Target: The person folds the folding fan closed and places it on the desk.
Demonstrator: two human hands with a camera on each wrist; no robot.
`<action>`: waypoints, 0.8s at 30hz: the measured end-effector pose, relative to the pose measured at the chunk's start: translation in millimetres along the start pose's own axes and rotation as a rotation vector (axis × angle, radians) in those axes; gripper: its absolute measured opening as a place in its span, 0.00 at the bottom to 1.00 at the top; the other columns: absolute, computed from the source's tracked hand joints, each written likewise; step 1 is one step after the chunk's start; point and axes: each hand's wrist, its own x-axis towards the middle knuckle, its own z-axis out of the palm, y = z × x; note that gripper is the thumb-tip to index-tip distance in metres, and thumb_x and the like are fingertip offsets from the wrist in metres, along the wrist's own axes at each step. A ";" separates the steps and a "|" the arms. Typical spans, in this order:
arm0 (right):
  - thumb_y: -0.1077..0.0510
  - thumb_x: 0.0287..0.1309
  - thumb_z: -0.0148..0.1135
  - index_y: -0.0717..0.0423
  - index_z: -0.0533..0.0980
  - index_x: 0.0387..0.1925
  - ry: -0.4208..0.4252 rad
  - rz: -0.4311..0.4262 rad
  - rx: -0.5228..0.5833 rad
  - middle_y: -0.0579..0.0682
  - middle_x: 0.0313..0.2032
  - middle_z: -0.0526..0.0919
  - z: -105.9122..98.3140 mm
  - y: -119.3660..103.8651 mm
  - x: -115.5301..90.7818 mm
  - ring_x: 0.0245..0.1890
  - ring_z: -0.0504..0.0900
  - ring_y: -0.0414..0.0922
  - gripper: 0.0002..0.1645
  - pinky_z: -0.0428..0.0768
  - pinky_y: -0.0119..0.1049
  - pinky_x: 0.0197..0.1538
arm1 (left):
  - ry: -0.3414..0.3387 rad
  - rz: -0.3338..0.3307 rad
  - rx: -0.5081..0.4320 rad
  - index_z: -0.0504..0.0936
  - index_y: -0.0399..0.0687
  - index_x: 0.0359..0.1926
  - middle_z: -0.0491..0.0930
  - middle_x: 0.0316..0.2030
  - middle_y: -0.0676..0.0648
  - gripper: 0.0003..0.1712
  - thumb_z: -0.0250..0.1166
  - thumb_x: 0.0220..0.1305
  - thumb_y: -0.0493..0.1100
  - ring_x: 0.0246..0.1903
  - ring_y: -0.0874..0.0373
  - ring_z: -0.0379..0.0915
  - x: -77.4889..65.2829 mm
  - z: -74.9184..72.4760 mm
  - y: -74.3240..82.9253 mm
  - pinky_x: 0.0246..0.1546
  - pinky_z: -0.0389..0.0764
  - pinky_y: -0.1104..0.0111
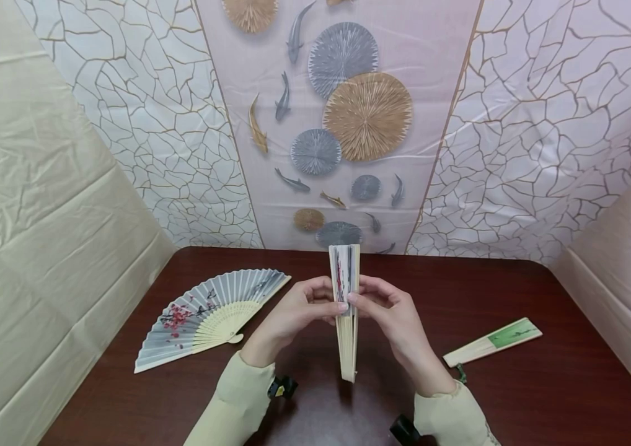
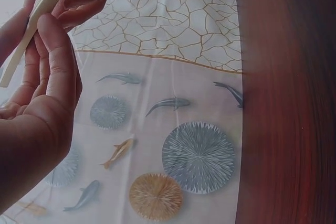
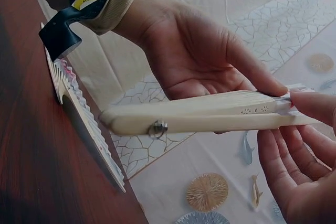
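A: Nearest items?
B: Pale sleeves (image 1: 232, 396); a black unit (image 1: 282, 387) at each wrist.
A: Grip, each side?
B: Left hand (image 1: 295, 308) and right hand (image 1: 393, 310) both pinch the held fan (image 1: 346, 337), thumbs on its near face, fingers behind. Each grip closed down to the fan's thickness.
A: Fan position?
B: Over mid-bench (image 1: 460, 297), between the hands, near upright, pivot end down, almost folded. Right wrist view: slight gap beside one guard; small ring (image 3: 157, 128) at the pivot.
A: Beyond that?
B: Right, green fan (image 1: 494, 342), folded, lying flat, dark tassel (image 1: 461, 371) at its near end. Left, spread fan (image 1: 212, 319), grey, pink blossom print.
A: Farthest?
B: Fish-print cloth (image 1: 343, 118) behind the bench's back edge.
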 end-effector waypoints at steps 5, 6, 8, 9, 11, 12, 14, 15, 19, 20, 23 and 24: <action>0.64 0.60 0.70 0.69 0.79 0.55 -0.004 0.003 -0.009 0.49 0.38 0.85 0.1 -0.2 -0.4 0.36 0.84 0.42 0.22 0.85 0.42 0.44 | -0.002 -0.010 0.006 0.80 0.33 0.48 0.85 0.35 0.48 0.13 0.68 0.63 0.32 0.33 0.59 0.80 1.4 0.6 -2.5 0.34 0.83 0.67; 0.64 0.60 0.70 0.69 0.79 0.55 -0.005 0.004 -0.012 0.49 0.37 0.85 0.1 -0.3 -0.4 0.35 0.84 0.42 0.22 0.85 0.43 0.44 | -0.001 -0.013 0.005 0.80 0.33 0.48 0.85 0.35 0.48 0.13 0.68 0.63 0.32 0.32 0.59 0.80 1.6 0.9 -2.8 0.34 0.83 0.67; 0.64 0.60 0.71 0.69 0.79 0.54 -0.006 0.009 -0.018 0.49 0.37 0.85 -0.1 -0.2 -0.2 0.34 0.84 0.42 0.22 0.85 0.44 0.44 | -0.002 -0.020 0.000 0.80 0.34 0.48 0.85 0.35 0.49 0.13 0.68 0.63 0.32 0.33 0.59 0.80 1.9 1.4 -3.3 0.34 0.83 0.67; 0.63 0.60 0.71 0.69 0.79 0.54 -0.006 0.008 -0.022 0.49 0.37 0.85 -0.2 -0.2 0.1 0.34 0.83 0.42 0.22 0.85 0.44 0.43 | -0.001 -0.023 -0.003 0.80 0.34 0.48 0.85 0.35 0.49 0.13 0.68 0.63 0.32 0.33 0.59 0.80 2.1 1.5 -3.6 0.35 0.83 0.67; 0.63 0.60 0.71 0.69 0.80 0.54 -0.007 0.004 -0.029 0.50 0.37 0.85 -0.6 0.0 0.8 0.33 0.83 0.42 0.22 0.85 0.43 0.42 | 0.000 -0.026 -0.008 0.80 0.34 0.48 0.85 0.36 0.49 0.13 0.67 0.63 0.32 0.33 0.59 0.80 2.1 1.6 -3.7 0.35 0.83 0.67; 0.63 0.60 0.71 0.68 0.80 0.53 -0.006 0.001 -0.031 0.50 0.37 0.85 -1.0 0.4 1.3 0.33 0.83 0.42 0.21 0.85 0.43 0.41 | 0.000 -0.027 -0.011 0.80 0.34 0.48 0.85 0.36 0.49 0.13 0.67 0.63 0.32 0.33 0.59 0.80 2.0 1.6 -3.8 0.35 0.83 0.67; 0.63 0.61 0.70 0.69 0.79 0.53 -0.008 -0.008 -0.033 0.50 0.37 0.85 -1.8 1.2 2.2 0.32 0.83 0.42 0.21 0.85 0.42 0.40 | 0.000 -0.030 -0.011 0.80 0.34 0.48 0.85 0.36 0.49 0.13 0.67 0.63 0.32 0.33 0.59 0.80 2.1 1.6 -3.7 0.36 0.83 0.66; 0.63 0.61 0.70 0.69 0.79 0.54 -0.008 -0.013 -0.027 0.50 0.36 0.85 -2.4 1.9 2.6 0.32 0.83 0.42 0.21 0.85 0.42 0.40 | 0.000 -0.031 -0.013 0.80 0.33 0.49 0.85 0.36 0.48 0.13 0.67 0.63 0.33 0.33 0.59 0.80 2.0 1.7 -3.4 0.36 0.83 0.66; 0.67 0.62 0.68 0.68 0.79 0.53 0.022 -0.025 0.024 0.49 0.36 0.85 -4.4 4.2 4.7 0.32 0.84 0.43 0.18 0.86 0.43 0.41 | 0.000 -0.051 -0.006 0.79 0.33 0.51 0.84 0.38 0.47 0.16 0.68 0.63 0.33 0.36 0.58 0.80 2.6 1.3 -3.2 0.39 0.84 0.64; 0.67 0.62 0.67 0.67 0.79 0.52 0.036 -0.029 0.042 0.48 0.36 0.85 -4.9 4.5 5.4 0.33 0.85 0.43 0.17 0.87 0.42 0.42 | -0.004 -0.055 -0.004 0.79 0.32 0.52 0.84 0.39 0.46 0.16 0.68 0.64 0.33 0.36 0.57 0.81 2.9 1.1 -3.6 0.40 0.84 0.63; 0.70 0.62 0.65 0.61 0.81 0.48 0.099 -0.043 0.114 0.48 0.36 0.85 -7.0 3.4 7.3 0.34 0.86 0.43 0.13 0.87 0.40 0.42 | -0.016 -0.070 0.004 0.78 0.32 0.53 0.84 0.40 0.45 0.18 0.68 0.64 0.33 0.39 0.57 0.81 3.5 0.2 -5.1 0.41 0.84 0.63; 0.71 0.62 0.65 0.59 0.82 0.47 0.121 -0.050 0.142 0.48 0.36 0.85 -8.2 2.9 8.1 0.34 0.86 0.43 0.13 0.87 0.40 0.42 | -0.021 -0.075 0.008 0.78 0.32 0.54 0.83 0.41 0.45 0.18 0.68 0.64 0.33 0.39 0.57 0.81 3.3 0.2 -5.3 0.42 0.84 0.63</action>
